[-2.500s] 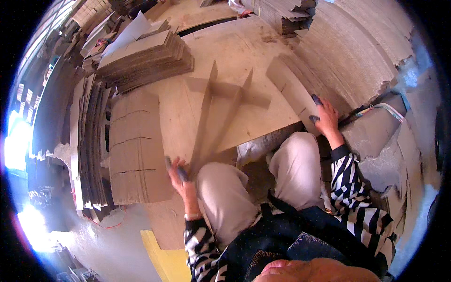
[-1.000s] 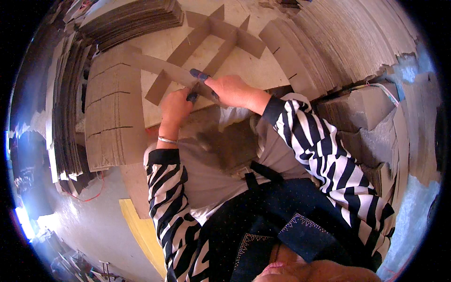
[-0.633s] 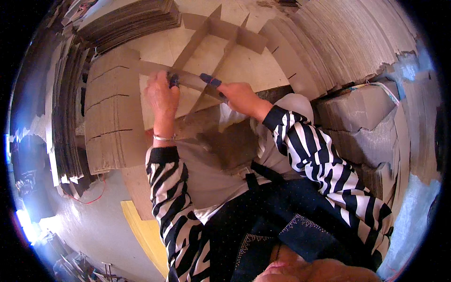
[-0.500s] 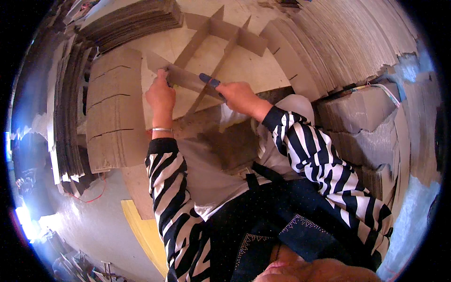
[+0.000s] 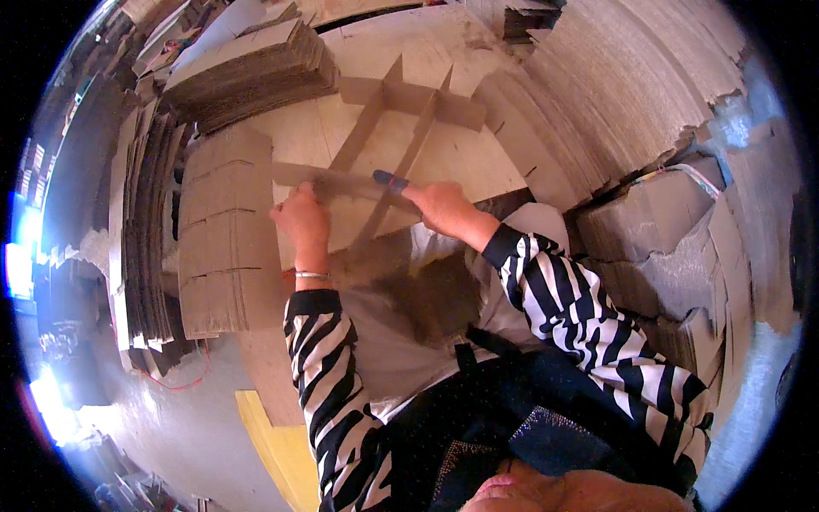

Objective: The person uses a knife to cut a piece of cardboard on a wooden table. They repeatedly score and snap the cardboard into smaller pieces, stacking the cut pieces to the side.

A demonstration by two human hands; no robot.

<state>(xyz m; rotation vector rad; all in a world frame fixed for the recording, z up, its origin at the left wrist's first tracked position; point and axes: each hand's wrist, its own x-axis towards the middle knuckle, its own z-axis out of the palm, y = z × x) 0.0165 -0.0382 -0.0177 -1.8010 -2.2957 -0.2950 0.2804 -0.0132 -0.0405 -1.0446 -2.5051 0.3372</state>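
Surface: pale wooden board (image 5: 478, 162) carrying a slotted cardboard divider grid (image 5: 401, 94).
Left hand (image 5: 300, 218): fingers clenched on a cardboard strip (image 5: 333, 181) across the grid.
Right hand (image 5: 439, 205): grips the strip's other end.
Room: stacked cardboard sheets (image 5: 247, 72) all around.

**A cardboard workshop**

We worked in what looked like a small cardboard workshop. Stacks of flat cardboard sheets (image 5: 247, 72) rose around us, with more cut pieces piled upright at the left (image 5: 141, 230) and ragged heaps at the right (image 5: 631, 94). Slotted cardboard strips (image 5: 401, 98) stood interlocked on the worn board floor (image 5: 478, 149), and bare concrete (image 5: 188, 427) showed beside us.
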